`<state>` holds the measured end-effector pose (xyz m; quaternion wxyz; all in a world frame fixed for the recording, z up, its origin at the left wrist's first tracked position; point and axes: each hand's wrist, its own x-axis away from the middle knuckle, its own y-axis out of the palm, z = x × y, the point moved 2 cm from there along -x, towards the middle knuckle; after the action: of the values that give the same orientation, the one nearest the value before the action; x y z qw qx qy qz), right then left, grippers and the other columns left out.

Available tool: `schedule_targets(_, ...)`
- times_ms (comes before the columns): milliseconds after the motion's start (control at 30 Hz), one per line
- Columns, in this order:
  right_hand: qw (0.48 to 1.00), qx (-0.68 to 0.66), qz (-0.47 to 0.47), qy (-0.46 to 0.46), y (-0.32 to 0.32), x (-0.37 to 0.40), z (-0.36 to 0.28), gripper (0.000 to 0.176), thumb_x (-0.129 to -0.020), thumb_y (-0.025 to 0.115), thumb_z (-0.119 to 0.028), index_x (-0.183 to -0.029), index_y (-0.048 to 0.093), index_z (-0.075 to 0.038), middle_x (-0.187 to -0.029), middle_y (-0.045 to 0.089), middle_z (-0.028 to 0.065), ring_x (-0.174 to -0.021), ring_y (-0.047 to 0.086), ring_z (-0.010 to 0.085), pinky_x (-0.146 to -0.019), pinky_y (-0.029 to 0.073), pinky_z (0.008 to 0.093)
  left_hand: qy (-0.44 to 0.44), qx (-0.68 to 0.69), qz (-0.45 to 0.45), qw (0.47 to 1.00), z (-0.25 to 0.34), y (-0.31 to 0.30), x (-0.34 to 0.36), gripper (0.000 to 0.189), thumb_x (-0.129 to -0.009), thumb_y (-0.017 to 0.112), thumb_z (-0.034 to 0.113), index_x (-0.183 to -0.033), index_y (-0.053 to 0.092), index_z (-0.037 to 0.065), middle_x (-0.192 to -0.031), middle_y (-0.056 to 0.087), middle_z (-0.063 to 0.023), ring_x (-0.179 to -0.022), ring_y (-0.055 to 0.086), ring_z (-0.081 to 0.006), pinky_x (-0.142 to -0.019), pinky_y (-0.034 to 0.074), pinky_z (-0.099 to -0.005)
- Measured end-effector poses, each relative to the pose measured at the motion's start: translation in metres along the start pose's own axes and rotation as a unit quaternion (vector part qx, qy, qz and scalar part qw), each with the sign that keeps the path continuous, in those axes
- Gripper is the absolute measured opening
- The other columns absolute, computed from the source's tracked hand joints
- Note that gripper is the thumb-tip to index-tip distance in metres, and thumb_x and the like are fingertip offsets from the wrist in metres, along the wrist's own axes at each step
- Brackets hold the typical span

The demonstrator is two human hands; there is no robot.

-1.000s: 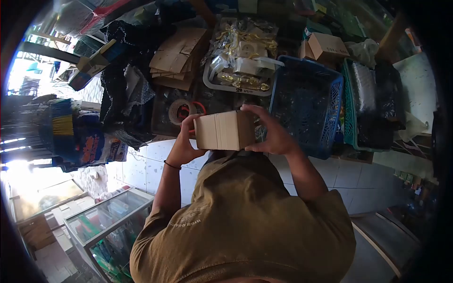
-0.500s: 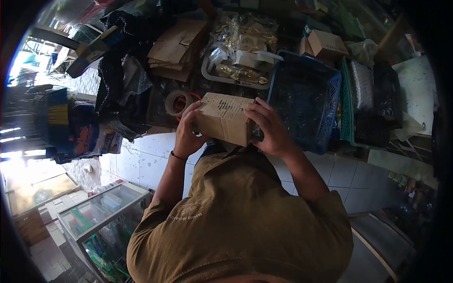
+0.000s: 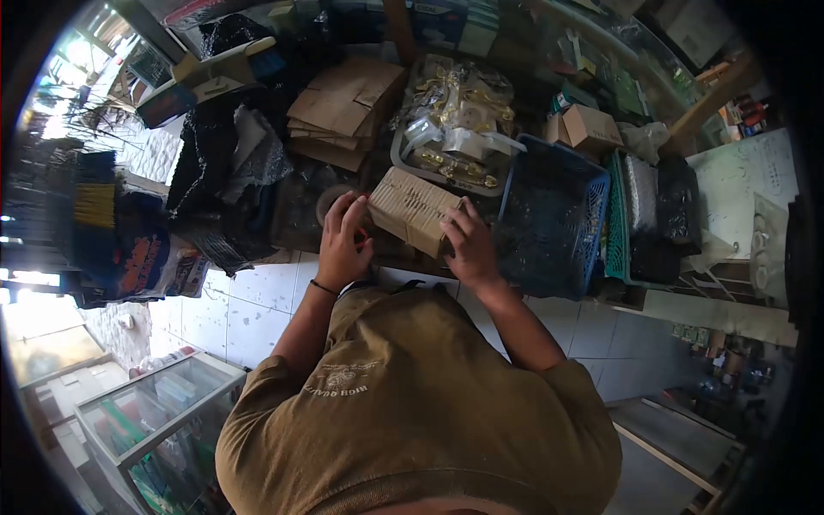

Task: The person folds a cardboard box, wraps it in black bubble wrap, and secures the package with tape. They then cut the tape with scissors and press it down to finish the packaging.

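A small brown cardboard box (image 3: 414, 206) with dark print on top sits tilted at the table's front edge. My right hand (image 3: 472, 249) grips its right end, fingers over the top edge and thumb lower down. Just left of the box is my left hand (image 3: 345, 245), thumb and fingers apart, fingertips over a roll of tape (image 3: 329, 202). Something red shows between its thumb and fingers, mostly hidden by the hand.
Behind the box, a white tray (image 3: 403, 163) holds bagged gold-coloured fittings. Flattened cardboard (image 3: 339, 103) is stacked to its left. A blue plastic basket (image 3: 549, 215) stands right, beside a green basket (image 3: 614, 215). Black bubble wrap (image 3: 206, 163) lies left; a glass cabinet (image 3: 163, 412) stands lower left.
My left hand has come off the box's left end and moved to the tape roll. The right hand keeps the box, which has turned slightly. The camera view has shifted.
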<state>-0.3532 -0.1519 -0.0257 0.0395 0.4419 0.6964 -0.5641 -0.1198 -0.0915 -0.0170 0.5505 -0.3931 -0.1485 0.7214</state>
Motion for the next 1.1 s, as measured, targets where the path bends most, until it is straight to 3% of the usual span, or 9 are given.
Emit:
schedule_targets(133,0.998,0.066,-0.016,0.003,0.03,0.005,0.003,0.059,-0.066,0.061,0.004,-0.118,0.042,-0.017,-0.123,0.041,0.0109,-0.117,0.042,0.0413,-0.089,0.044,0.0491,-0.047,-0.042,0.053,0.997,-0.024,-0.017,0.009,0.06,-0.064,0.062,-0.001,-0.121,0.048,0.007,-0.12,0.045,-0.016,-0.112,0.044,-0.0342,-0.095,0.037,-0.0414)
schedule_targets(200,0.987,0.062,-0.09,0.122,0.028,0.009,0.006,0.054,-0.069,0.054,0.005,-0.118,0.044,-0.016,-0.125,0.04,0.0105,-0.116,0.042,0.0412,-0.088,0.044,0.0471,-0.044,-0.042,0.065,0.996,-0.036,-0.027,0.011,0.046,-0.066,0.059,-0.002,-0.111,0.056,0.007,-0.116,0.049,-0.015,-0.108,0.047,-0.0331,-0.092,0.039,-0.0405)
schedule_targets(400,0.97,0.117,-0.158,0.142,-0.006,-0.018,-0.025,0.051,-0.065,0.054,0.004,-0.113,0.051,-0.012,-0.124,0.041,0.0115,-0.122,0.036,0.0362,-0.097,0.035,0.0463,-0.064,-0.026,0.119,0.99,-0.065,-0.045,0.004,0.033,-0.068,0.061,0.0,-0.101,0.06,0.006,-0.106,0.055,-0.0121,-0.101,0.052,-0.0307,-0.086,0.043,-0.0377)
schedule_targets(600,0.982,-0.023,-0.104,0.153,0.005,-0.086,-0.049,0.035,-0.071,0.061,-0.006,-0.105,0.054,-0.007,-0.11,0.051,0.0119,-0.108,0.049,0.0333,-0.088,0.042,0.0412,-0.049,0.02,0.1,0.994,-0.086,-0.043,-0.003,0.027,-0.07,0.062,0.004,-0.097,0.061,0.007,-0.101,0.057,-0.0105,-0.095,0.053,-0.0309,-0.082,0.045,-0.0375)
schedule_targets(633,0.987,-0.03,-0.087,0.13,0.013,-0.101,-0.053,0.028,-0.074,0.063,-0.011,-0.101,0.056,-0.006,-0.105,0.053,0.0124,-0.098,0.053,0.033,-0.083,0.044,0.0386,-0.052,0.032,0.075,0.995,-0.091,-0.042,-0.002,0.026,-0.071,0.062,0.005,-0.096,0.062,0.007,-0.1,0.058,-0.0101,-0.095,0.054,-0.0306,-0.081,0.045,-0.0376)
schedule_targets(800,0.989,-0.107,-0.068,0.082,0.051,-0.174,-0.068,0.024,-0.078,0.064,-0.015,-0.097,0.056,-0.003,-0.098,0.055,0.0139,-0.089,0.056,0.0342,-0.078,0.046,0.0377,-0.052,0.062,0.01,0.997,-0.108,-0.049,0.004,0.023,-0.074,0.062,0.009,-0.096,0.062,0.007,-0.096,0.06,-0.0102,-0.092,0.056,-0.0304,-0.08,0.046,-0.0377)
schedule_targets(1000,0.962,-0.199,-0.159,0.099,0.095,-0.249,-0.071,0.026,-0.079,0.064,-0.02,-0.097,0.058,-0.002,-0.09,0.059,0.0121,-0.081,0.061,0.0233,-0.071,0.048,0.0326,-0.065,0.098,-0.004,0.993,-0.113,-0.067,0.022,0.022,-0.077,0.061,0.013,-0.098,0.062,0.007,-0.098,0.06,-0.012,-0.092,0.058,-0.0315,-0.079,0.047,-0.0378)
schedule_targets(1067,0.957,-0.197,-0.19,0.099,0.119,-0.273,-0.082,0.026,-0.08,0.064,-0.023,-0.096,0.059,-0.003,-0.088,0.061,0.0105,-0.078,0.062,0.0215,-0.068,0.049,0.0305,-0.12,0.127,-0.027,0.984,-0.115,-0.076,0.028,0.021,-0.077,0.062,0.011,-0.098,0.062,0.006,-0.099,0.061,-0.0129,-0.094,0.057,-0.0313,-0.082,0.046,-0.0375)
schedule_targets(1100,0.931,-0.257,-0.215,0.142,0.139,-0.285,-0.084,0.029,-0.08,0.065,-0.026,-0.095,0.059,-0.002,-0.09,0.062,0.0108,-0.078,0.062,0.0218,-0.069,0.049,0.0308,-0.122,0.123,-0.016,0.985,-0.116,-0.081,0.03,0.019,-0.078,0.061,0.01,-0.097,0.062,0.006,-0.098,0.061,-0.0126,-0.089,0.059,-0.0302,-0.079,0.048,-0.0363)
